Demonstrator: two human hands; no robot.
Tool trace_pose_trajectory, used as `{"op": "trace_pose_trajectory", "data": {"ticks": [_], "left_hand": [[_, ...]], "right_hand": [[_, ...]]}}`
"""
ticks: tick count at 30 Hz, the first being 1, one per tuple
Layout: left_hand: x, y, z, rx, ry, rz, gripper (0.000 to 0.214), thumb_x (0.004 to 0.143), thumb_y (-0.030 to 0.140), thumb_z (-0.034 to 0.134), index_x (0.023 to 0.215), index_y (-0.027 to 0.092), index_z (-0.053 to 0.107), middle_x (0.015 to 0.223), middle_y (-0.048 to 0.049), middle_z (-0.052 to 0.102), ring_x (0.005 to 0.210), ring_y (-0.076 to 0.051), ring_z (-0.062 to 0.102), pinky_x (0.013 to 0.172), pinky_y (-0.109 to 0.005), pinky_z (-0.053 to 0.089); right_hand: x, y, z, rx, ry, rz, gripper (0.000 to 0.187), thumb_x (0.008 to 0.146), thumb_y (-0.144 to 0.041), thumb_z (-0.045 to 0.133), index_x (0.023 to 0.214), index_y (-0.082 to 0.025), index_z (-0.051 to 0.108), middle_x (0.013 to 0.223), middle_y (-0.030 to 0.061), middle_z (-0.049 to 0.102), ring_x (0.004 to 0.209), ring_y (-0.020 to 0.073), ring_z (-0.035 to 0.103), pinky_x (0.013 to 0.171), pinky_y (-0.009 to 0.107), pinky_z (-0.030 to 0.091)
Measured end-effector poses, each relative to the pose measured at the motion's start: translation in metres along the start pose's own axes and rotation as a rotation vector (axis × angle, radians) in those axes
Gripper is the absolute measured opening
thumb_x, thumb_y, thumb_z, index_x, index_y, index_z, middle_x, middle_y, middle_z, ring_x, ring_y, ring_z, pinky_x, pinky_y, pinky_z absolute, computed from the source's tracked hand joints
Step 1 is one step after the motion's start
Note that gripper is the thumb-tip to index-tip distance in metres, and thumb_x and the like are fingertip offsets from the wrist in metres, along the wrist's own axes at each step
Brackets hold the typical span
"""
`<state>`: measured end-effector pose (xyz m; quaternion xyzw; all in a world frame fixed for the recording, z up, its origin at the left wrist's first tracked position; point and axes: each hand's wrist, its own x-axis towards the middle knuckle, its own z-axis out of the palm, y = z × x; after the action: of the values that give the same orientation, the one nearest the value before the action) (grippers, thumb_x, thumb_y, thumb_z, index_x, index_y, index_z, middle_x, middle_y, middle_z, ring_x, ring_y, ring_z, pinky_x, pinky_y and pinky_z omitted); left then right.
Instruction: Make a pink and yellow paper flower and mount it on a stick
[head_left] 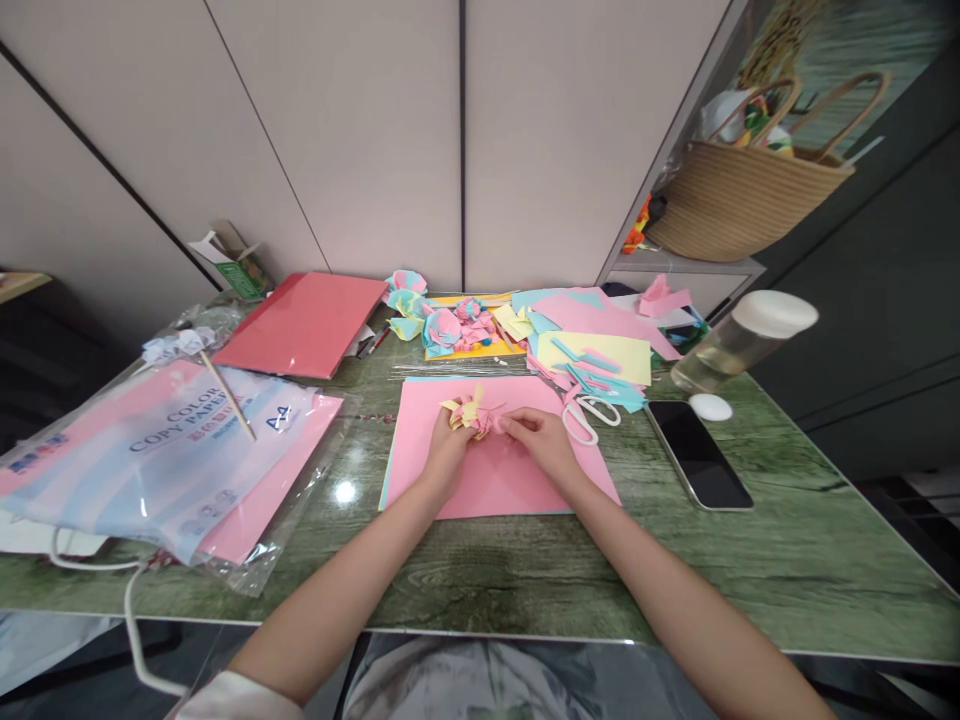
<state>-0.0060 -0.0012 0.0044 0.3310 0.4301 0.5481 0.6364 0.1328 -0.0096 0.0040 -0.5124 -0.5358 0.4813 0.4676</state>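
A small paper flower (466, 412) in yellow and pink is held in my left hand (448, 447), fingers closed round its base. Close to its right side, my right hand (541, 437) pinches at a pink strip of paper; whether that strip is part of the flower I cannot tell. Both hands are over a stack of coloured paper (510, 485) with a pink sheet on top. White-handled scissors (590, 418) lie just beyond my right wrist, their blades partly hidden among paper scraps.
Behind the stack are several finished paper flowers (442, 328) and cut scraps (600, 350). A phone (697, 453), a round white lid (710, 407) and a bottle (739, 345) stand or lie at right. At left are a copy paper pack (172, 440) and a red folder (304, 322).
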Motion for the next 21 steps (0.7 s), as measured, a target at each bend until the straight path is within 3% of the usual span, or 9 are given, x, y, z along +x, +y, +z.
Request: {"op": "trace_pose_trajectory", "data": {"ticks": [12, 21], "left_hand": [[0.0014, -0.0053, -0.0011, 0.175, 0.014, 0.116, 0.044, 0.053, 0.010, 0.061, 0.094, 0.018, 0.047, 0.082, 0.0002, 0.053, 0.072, -0.011, 0.051, 0.062, -0.022, 0.041], [0.0025, -0.0071, -0.0039, 0.269, -0.021, 0.189, 0.046, 0.056, 0.016, 0.065, 0.098, 0.019, 0.046, 0.081, 0.0013, 0.052, 0.069, -0.010, 0.049, 0.062, -0.022, 0.040]], "right_hand": [[-0.0078, -0.0076, 0.0028, -0.353, 0.154, -0.177, 0.019, 0.074, -0.031, 0.049, 0.071, -0.021, 0.065, 0.073, 0.0008, 0.067, 0.067, 0.0166, 0.060, 0.065, 0.029, 0.044], [-0.0063, -0.0083, -0.0026, -0.510, 0.097, -0.259, 0.020, 0.078, -0.031, 0.046, 0.074, -0.023, 0.064, 0.075, -0.0009, 0.067, 0.068, 0.0149, 0.060, 0.065, 0.027, 0.042]]}}
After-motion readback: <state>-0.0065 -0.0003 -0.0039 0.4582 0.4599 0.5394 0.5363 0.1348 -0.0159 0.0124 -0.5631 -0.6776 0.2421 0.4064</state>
